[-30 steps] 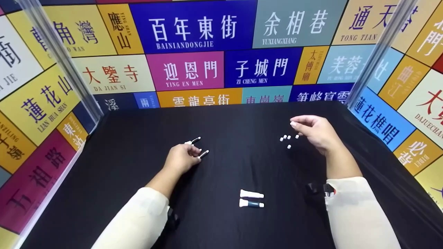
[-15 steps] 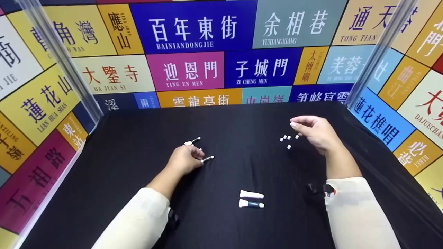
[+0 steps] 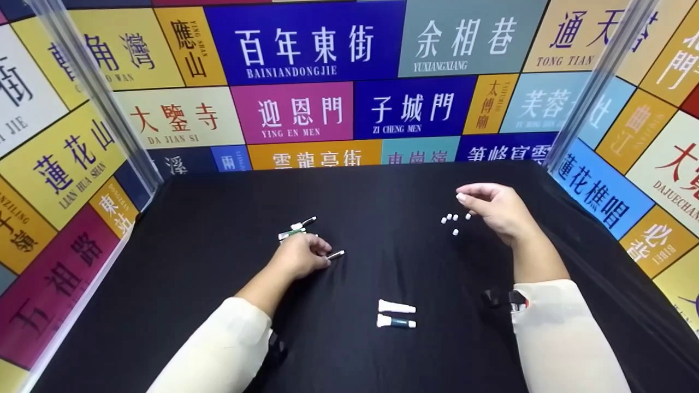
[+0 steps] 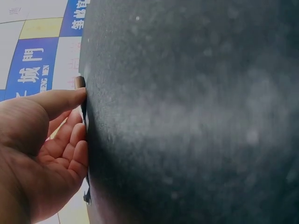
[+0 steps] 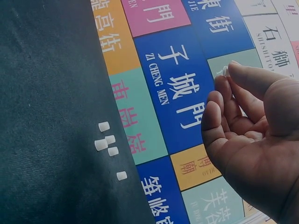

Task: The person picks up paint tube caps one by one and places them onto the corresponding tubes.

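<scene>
My left hand (image 3: 303, 255) is low over the black cloth, pinching a small dark paint tube (image 3: 337, 255) whose white end points right. In the left wrist view the thumb lies against the tube's end (image 4: 80, 82); the fingers hide the rest. Just behind that hand lie a green-banded tube (image 3: 293, 233) and a black one (image 3: 309, 221). On the right, raised above the cloth, my right hand (image 3: 499, 212) pinches a tiny white cap (image 5: 226, 71) between thumb and forefinger. Several similar white caps (image 3: 455, 217) lie loose below and left of its fingertips.
Two more tubes lie side by side at the front middle, a white one (image 3: 397, 307) and a dark teal one (image 3: 403, 322). Black cloth (image 3: 360, 218) covers the table. Panels with street names (image 3: 306, 111) enclose the back and sides.
My left hand has moved right and toward me with the dark tube, uncovering the green-banded tube behind it. The right hand has stayed nearly still.
</scene>
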`<state>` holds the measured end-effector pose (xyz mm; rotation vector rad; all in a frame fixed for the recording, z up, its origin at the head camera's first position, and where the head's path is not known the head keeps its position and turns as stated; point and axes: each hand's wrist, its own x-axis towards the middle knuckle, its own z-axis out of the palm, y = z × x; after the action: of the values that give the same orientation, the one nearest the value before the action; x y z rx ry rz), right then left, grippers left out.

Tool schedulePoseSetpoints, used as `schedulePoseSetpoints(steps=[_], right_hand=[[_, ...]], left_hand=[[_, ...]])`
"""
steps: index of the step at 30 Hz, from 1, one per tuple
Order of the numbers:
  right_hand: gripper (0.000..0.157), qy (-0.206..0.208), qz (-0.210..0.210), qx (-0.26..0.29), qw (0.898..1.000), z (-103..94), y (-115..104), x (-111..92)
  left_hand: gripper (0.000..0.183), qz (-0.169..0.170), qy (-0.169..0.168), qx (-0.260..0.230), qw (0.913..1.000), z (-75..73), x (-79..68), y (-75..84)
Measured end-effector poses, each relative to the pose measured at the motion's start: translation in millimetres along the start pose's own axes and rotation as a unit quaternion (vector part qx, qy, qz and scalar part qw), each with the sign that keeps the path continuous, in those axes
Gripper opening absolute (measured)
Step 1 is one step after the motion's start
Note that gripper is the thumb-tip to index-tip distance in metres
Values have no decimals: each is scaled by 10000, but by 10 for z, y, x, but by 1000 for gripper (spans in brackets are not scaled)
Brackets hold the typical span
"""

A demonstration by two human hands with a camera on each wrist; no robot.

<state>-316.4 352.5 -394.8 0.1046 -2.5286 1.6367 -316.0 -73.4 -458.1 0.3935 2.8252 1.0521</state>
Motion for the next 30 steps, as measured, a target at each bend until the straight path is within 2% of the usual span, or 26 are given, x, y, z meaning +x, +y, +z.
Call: schedulePoseSetpoints(steps=[4,8,14,21,30], right_hand=[[29,9,19,24,10000,-9,2,3],[29,21,-8,19,10000,-10,-6,-3],[35,37,-104,58,9999,8,-70,-24],[38,32,-248,10,9997,18,-243,-98],[22,98,-688,168,9974,78,-539,-250]], left_hand=[[15,43,3,297,9995,17,-5,24],[12,37,-7,294,9996,28,-15,34],[9,-32,156,-263,9995,5,-34,75],[12,300,580,-885,9939,0,-94,257],[14,678,939,-1452,9826,64,-163,515]])
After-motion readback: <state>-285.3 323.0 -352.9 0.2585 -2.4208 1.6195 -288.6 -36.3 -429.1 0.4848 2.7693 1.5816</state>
